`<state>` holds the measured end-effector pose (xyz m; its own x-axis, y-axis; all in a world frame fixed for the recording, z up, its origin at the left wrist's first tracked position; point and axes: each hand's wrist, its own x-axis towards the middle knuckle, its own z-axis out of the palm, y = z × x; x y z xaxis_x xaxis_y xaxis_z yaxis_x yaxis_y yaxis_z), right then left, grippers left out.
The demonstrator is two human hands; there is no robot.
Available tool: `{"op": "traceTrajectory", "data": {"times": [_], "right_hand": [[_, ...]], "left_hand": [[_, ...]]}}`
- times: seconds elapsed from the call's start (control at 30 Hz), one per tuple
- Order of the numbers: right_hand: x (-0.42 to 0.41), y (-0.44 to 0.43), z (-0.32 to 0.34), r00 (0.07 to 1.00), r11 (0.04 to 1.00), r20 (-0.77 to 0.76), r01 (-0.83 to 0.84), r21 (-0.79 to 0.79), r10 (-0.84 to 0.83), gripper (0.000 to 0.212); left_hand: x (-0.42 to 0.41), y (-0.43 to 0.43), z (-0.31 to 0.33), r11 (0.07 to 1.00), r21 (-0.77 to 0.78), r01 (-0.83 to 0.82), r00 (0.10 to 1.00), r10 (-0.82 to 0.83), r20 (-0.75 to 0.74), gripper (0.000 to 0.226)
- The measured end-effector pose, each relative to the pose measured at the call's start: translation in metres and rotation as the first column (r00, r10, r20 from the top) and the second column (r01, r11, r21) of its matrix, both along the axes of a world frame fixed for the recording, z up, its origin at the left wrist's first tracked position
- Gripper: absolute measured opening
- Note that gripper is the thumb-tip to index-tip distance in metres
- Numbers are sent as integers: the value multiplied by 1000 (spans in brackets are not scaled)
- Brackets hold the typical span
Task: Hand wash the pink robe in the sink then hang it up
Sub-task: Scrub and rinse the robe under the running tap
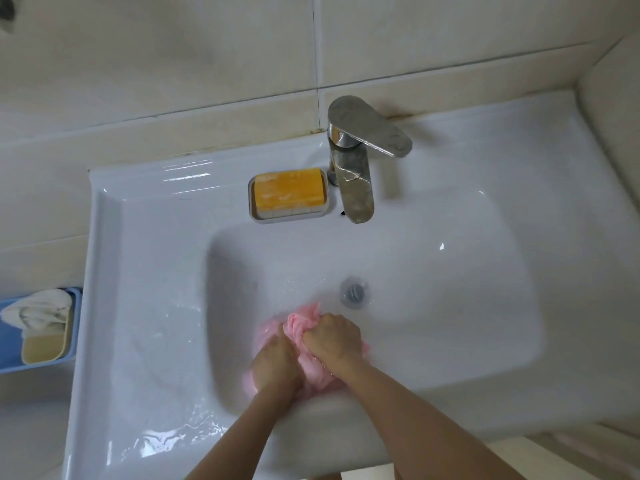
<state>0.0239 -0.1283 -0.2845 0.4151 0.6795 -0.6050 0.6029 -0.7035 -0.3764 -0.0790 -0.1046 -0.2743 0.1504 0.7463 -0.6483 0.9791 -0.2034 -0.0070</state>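
**Pink robe bunched at the front of the basin, both hands gripping it**

The pink robe [298,323] lies wadded in the near part of the basin [450,289], close to its front wall and a little left of the middle. The left hand [277,365] and the right hand [334,341] sit side by side on top of it, fingers curled into the wet cloth, the knuckles nearly touching. Just behind the bundle is the drain [354,292]. White basin floor shows to the right of the hands and back toward the rear wall.

The sink [138,237] has a broad flat ledge all around, glinting wet on its left side. On the rear ledge a soap dish [259,216] carries an orange soap bar [290,191]. Just to its right stands the steel tap [353,174], its spout reaching over the back edge of the basin. Pale tiled wall [173,64] closes in behind and at the right corner. Beyond the sink's left edge hangs a blue basket [75,327] holding a white cloth [38,310].
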Motion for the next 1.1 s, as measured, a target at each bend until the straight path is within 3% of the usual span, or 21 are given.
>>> {"op": "traceTrajectory", "data": {"times": [0.3, 0.43, 0.67, 0.83, 0.97, 1.1], "right_hand": [[2, 3, -6, 1000, 999, 0, -23, -26, 23, 41], [4, 7, -5, 999, 997, -33, -41, -62, 39, 47], [6, 17, -8, 995, 988, -61, -84, -127, 77, 56], [5, 18, -8, 997, 991, -43, -69, -118, 65, 55], [3, 14, -11, 999, 995, -8, -41, -88, 40, 52], [2, 17, -13, 999, 995, -5, -46, -87, 46, 62]], "left_hand": [[13, -1, 5, 996, 13, -92, 992, 93, -87, 39], [9, -1, 2, 998, 65, -23, 1000, 22, 13, 40], [5, -3, 5, 993, 9, -115, 979, 112, 168, 66], [15, 1, 8, 987, -34, -158, 987, 157, -33, 66], [11, 0, 5, 996, 8, -90, 995, 89, 51, 48], [9, 9, 1, 1000, 5, 25, 998, -26, 57, 33]]}}
